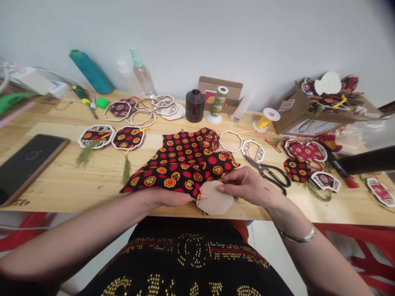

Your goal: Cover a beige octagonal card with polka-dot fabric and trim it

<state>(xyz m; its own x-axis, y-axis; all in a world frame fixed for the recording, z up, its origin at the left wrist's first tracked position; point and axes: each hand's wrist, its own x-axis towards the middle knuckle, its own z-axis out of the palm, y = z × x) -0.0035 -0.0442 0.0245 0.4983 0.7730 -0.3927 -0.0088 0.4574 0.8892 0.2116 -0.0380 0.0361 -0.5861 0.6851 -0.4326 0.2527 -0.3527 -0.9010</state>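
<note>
A black cloth (pixel 182 158) printed with red dots and round flowers lies crumpled in front of me. My left hand (pixel 177 197) reaches under its near edge, mostly covered, with a fingertip at a pale, rounded-corner flat piece (pixel 214 201). That piece lies at the table's front edge beside the cloth. My right hand (pixel 243 185) pinches its upper right edge between thumb and fingers, close against the cloth. To the right of this hand rest black-handled scissors (pixel 271 170), blades toward an openwork wooden frame (pixel 253 150).
Finished tasselled ornaments (pixel 128 137) lie left, near a phone (pixel 29 164). Along the wall stand a black thread cone (pixel 194 107), a green-gold spool (pixel 217 102), a yellow cord spool (pixel 265 119) and a spray bottle (pixel 142 76). A cardboard box (pixel 305 111) of ornaments is at right.
</note>
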